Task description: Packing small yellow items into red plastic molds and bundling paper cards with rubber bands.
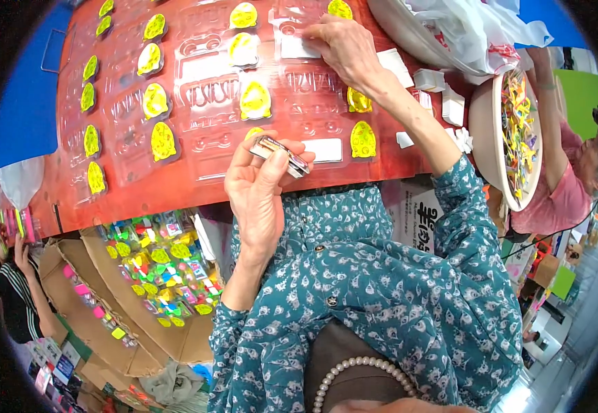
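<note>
- The left hand (pixel 257 196) is pinching a small stack of flat pieces (pixel 280 157) between thumb and fingers; the print is showing too small to make out.
- The right hand (pixel 349 54) is reaching beyond and right of the left fingers, its fingertips standing narrow at a white card (pixel 297 47) in a clear plastic tray (pixel 287 20); whether they are gripping it, I cannot tell.
- A second white card (pixel 326 150) is lying just right of the left fingers, on the red tabletop (pixel 130 199).
- A yellow piece (pixel 359 101) is sitting nearer the person than the right fingers, close under the forearm.
- The stack could be fanning apart and shedding pieces if the left thumb is pressing unevenly.
- The white card could be ending up crooked if the right fingertips are dragging its edge.
- The yellow piece could be getting knocked loose if the forearm is dipping too low.
</note>
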Demonstrator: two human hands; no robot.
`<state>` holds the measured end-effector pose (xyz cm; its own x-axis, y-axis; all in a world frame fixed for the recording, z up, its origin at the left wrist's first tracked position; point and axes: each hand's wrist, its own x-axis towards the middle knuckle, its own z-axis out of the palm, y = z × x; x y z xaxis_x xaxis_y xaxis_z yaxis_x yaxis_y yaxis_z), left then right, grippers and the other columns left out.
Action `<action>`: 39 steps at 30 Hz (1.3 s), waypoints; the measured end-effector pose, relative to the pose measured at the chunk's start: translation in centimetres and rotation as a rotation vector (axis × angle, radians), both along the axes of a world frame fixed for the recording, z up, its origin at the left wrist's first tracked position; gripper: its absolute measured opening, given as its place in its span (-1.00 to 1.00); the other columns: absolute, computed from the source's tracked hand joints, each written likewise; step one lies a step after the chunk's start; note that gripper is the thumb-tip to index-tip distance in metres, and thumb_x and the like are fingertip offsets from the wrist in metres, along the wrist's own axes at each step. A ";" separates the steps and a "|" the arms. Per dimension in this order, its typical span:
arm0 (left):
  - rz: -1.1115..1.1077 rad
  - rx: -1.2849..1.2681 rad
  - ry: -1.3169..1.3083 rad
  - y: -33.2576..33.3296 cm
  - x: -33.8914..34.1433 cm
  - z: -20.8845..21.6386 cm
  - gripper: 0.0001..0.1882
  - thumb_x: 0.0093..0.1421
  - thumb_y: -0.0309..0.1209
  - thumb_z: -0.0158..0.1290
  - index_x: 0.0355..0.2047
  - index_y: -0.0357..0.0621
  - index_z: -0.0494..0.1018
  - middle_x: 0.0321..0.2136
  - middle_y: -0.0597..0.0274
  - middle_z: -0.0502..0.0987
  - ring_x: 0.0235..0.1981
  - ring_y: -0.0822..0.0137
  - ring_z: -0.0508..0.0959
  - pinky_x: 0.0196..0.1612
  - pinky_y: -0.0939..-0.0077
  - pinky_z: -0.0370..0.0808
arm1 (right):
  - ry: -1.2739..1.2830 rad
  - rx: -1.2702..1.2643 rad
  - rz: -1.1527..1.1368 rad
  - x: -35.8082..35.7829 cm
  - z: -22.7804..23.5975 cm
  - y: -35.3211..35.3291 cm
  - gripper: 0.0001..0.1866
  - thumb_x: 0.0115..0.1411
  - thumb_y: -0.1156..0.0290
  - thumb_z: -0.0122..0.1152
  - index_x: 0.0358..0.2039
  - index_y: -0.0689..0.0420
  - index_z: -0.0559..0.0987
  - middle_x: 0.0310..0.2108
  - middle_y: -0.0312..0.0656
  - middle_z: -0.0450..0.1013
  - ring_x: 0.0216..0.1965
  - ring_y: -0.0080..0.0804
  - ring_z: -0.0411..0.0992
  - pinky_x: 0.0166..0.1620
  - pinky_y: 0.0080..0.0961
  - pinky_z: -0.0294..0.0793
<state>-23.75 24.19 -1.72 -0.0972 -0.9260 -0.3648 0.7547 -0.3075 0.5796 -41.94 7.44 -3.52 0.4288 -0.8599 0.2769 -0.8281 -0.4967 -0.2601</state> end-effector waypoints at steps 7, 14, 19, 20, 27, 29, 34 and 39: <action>0.036 -0.013 0.014 -1.5 0.0 0.7 -0.72 0.17 -0.47 0.00 -0.11 -0.25 0.27 -0.30 -0.03 0.51 -0.29 0.16 0.57 -0.22 0.37 0.56 | -0.203 -0.023 0.022 0.7 2.3 2.1 -0.84 0.02 0.36 0.20 -0.42 0.16 0.58 -0.44 -0.10 0.42 -0.42 -0.12 0.42 -0.36 -0.27 0.40; 0.167 -0.053 -0.052 -2.5 0.3 -0.3 -0.70 0.13 -0.52 0.04 -0.11 -0.26 0.31 -0.30 0.20 0.49 -0.32 0.43 0.53 -0.30 0.57 0.55 | -0.343 0.419 0.314 4.2 8.0 8.8 -0.81 0.02 0.39 0.18 -0.36 0.23 0.54 -0.40 -0.04 0.41 -0.39 -0.06 0.43 -0.37 -0.31 0.41; 0.243 -0.119 -0.170 -2.7 0.2 0.7 -0.71 0.12 -0.60 0.03 -0.12 -0.26 0.31 -0.29 0.22 0.47 -0.30 0.49 0.49 -0.30 0.71 0.47 | -0.472 0.464 0.261 5.2 8.0 9.5 -0.86 0.09 0.46 0.07 -0.37 0.26 0.51 -0.48 -0.04 0.36 -0.40 -0.07 0.40 -0.38 -0.25 0.36; 0.248 -0.119 -0.181 -2.9 0.3 0.8 -0.71 0.12 -0.61 0.03 -0.13 -0.26 0.31 -0.30 0.23 0.46 -0.31 0.51 0.47 -0.31 0.73 0.45 | -0.480 0.488 0.264 5.2 8.0 9.4 -0.86 0.09 0.47 0.06 -0.38 0.26 0.51 -0.48 -0.04 0.36 -0.41 -0.06 0.39 -0.39 -0.25 0.36; 0.268 -0.164 -0.232 -3.1 0.8 0.5 -0.71 0.10 -0.60 0.06 -0.14 -0.26 0.32 -0.31 0.23 0.47 -0.35 0.52 0.48 -0.32 0.73 0.45 | -0.357 0.378 0.242 5.9 8.2 9.3 -0.85 -0.05 0.55 0.17 -0.41 0.30 0.54 -0.54 -0.09 0.40 -0.52 -0.18 0.43 -0.46 -0.36 0.40; 0.271 -0.171 -0.270 -3.3 1.1 1.0 -0.68 0.06 -0.61 0.09 -0.16 -0.26 0.32 -0.33 0.19 0.49 -0.29 0.47 0.49 -0.21 0.64 0.44 | -0.364 0.370 0.261 5.9 8.2 9.0 -0.87 -0.06 0.55 0.18 -0.44 0.30 0.54 -0.56 -0.10 0.40 -0.53 -0.19 0.43 -0.47 -0.37 0.39; 0.259 -0.121 -0.156 -3.8 2.4 0.5 -0.70 0.07 -0.59 0.10 -0.18 -0.27 0.32 -0.36 0.14 0.52 -0.36 0.38 0.53 -0.28 0.52 0.52 | -0.593 0.701 0.280 5.1 8.5 6.2 -0.88 0.05 0.48 0.16 -0.42 0.27 0.56 -0.53 -0.11 0.49 -0.52 -0.46 0.43 -0.42 -0.46 0.38; 0.157 -0.102 -0.032 -3.9 3.0 0.3 -0.73 0.11 -0.44 0.09 -0.20 -0.25 0.34 -0.39 0.11 0.51 -0.41 0.22 0.57 -0.32 0.39 0.59 | -0.306 -0.048 0.021 2.2 6.5 -5.1 -0.84 -0.01 0.47 0.18 -0.36 0.16 0.59 -0.43 -0.06 0.51 -0.39 -0.18 0.49 -0.33 -0.41 0.46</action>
<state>-20.79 20.31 -1.46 0.0614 -0.9612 -0.2689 0.7695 -0.1260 0.6261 -39.70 2.32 2.97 0.3368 -0.8344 0.4363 -0.7043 -0.5308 -0.4714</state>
